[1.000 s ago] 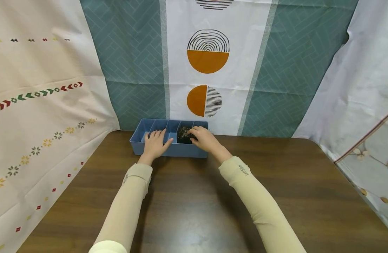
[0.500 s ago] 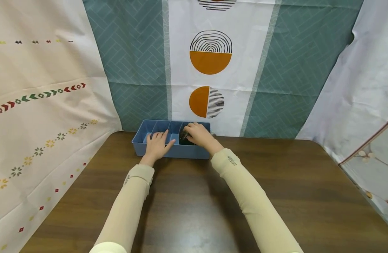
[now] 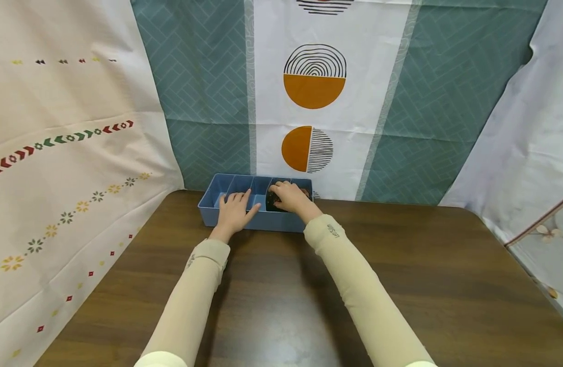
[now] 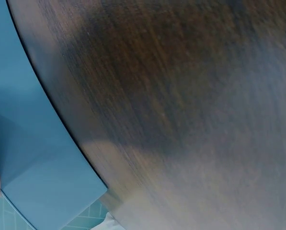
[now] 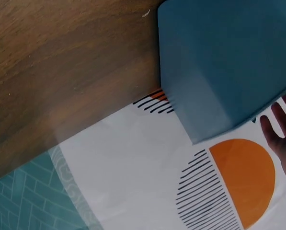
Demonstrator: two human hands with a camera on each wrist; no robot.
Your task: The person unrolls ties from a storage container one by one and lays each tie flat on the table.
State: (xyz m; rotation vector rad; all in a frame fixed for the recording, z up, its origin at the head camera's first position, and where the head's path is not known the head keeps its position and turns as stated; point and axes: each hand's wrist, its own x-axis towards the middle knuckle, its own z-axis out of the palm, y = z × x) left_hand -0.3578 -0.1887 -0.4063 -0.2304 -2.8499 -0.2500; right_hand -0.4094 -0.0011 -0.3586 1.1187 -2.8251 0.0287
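Observation:
A blue divided tray [image 3: 273, 222] sits at the far edge of the brown table [image 3: 281, 290]. My left hand [image 3: 235, 211] rests flat on the tray's front rim and left compartments, fingers straight. My right hand [image 3: 288, 198] reaches into a compartment near the right end, fingers curled over a dark speckled bundle [image 3: 272, 205], which it mostly hides. In the left wrist view only the tray's outer wall [image 4: 32, 163] and the tabletop show. In the right wrist view the tray's corner [image 5: 224, 62] fills the top right, with my fingers [image 5: 282, 125] above its rim.
Patterned cloth hangs close behind the tray, teal and white with orange half-circles [image 3: 314, 92], and cream cloth [image 3: 70, 168] drapes along the table's left side. Pale cloth [image 3: 529, 132] hangs at the right. Bare brown tabletop stretches from the tray to the near edge.
My right hand has slid left and down over the dark bundle, covering more of it. My left hand stays on the tray. The head view has shifted slightly left.

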